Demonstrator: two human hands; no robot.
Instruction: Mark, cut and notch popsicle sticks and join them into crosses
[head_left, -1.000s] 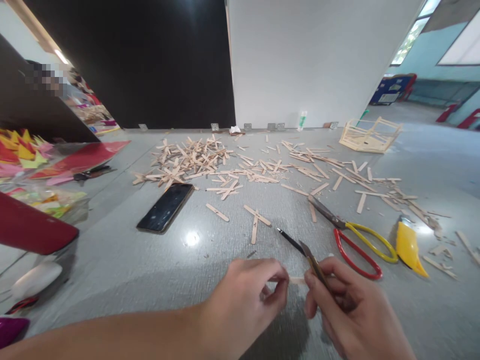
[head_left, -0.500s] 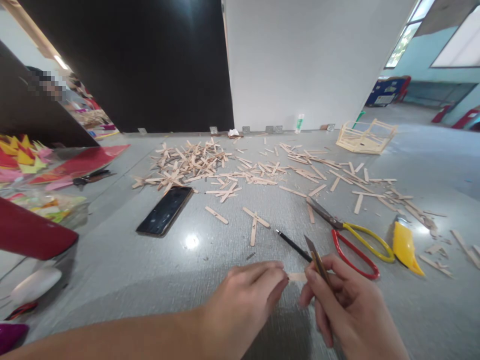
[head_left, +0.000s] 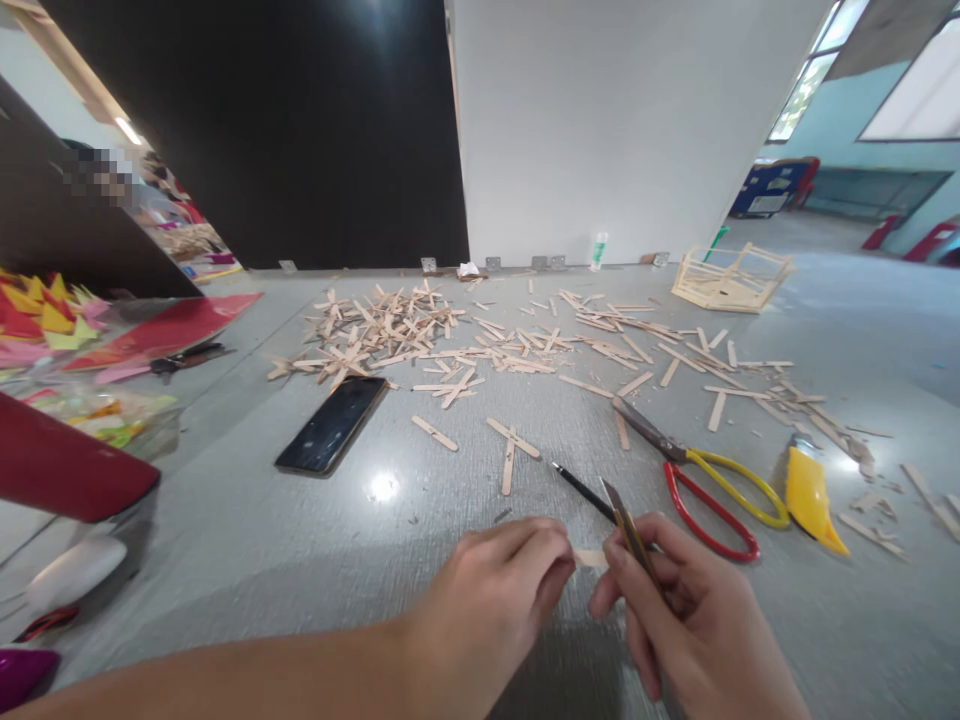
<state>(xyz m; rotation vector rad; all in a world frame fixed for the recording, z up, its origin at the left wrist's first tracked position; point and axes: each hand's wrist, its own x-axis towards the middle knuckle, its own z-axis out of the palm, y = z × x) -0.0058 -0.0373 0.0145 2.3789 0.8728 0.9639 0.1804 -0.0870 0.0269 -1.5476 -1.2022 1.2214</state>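
Left hand (head_left: 510,580): from where I stand, its fingers are curled over and appear to pinch the left end of 1 wooden stick (head_left: 590,558); the fingertips are tucked out of sight, so how firmly they press I cannot tell
Right hand (head_left: 675,600): thumb and fingers closed round the handle of a craft knife (head_left: 634,530), blade tilted up and away from the person; whether these fingers also touch the stick's right end I cannot tell
Stick, place: low between the 2 hands, just above or on the grey table (head_left: 420,560); a short pale length shows in the gap
Stick, handling: I judge it light, dry and fairly stiff; thin enough to snap or split along the grain if bent; unlikely to slip
Stick, where to hold: flat faces near 1 end, between thumb and forefinger, fingertips well back from any cutting edge
Knife, handling: slim and light by its look; best taken by the handle, never near the blade
Just beyond the hands: a black pen (head_left: 577,485) lies near the knife; 2 crossed sticks (head_left: 514,438) sit past it; scissors (head_left: 686,453) with 1 red and 1 yellow loop rest to the right
Farther out: a phone (head_left: 331,425) on the left; a heap of sticks (head_left: 382,330) behind it; an open stick frame (head_left: 731,290) at the far right
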